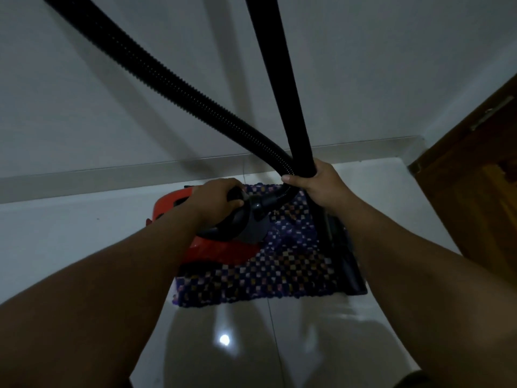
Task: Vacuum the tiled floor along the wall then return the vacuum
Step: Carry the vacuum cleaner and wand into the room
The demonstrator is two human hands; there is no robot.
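A red and black canister vacuum [173,204] rests on a checkered purple mat [265,273] close to the wall. My left hand [216,198] is shut on the vacuum's black carry handle [237,219]. My right hand [319,183] grips the smooth black wand [279,74] together with the ribbed hose [167,79], which both rise steeply past the camera. Below my right hand the wand runs down to the black floor nozzle [349,270] at the mat's right edge.
White glossy floor tiles [70,233] meet a grey skirting [112,172] under the white wall. A brown wooden door [481,177] stands at the right, near the corner. Light glares on the tile in front of me.
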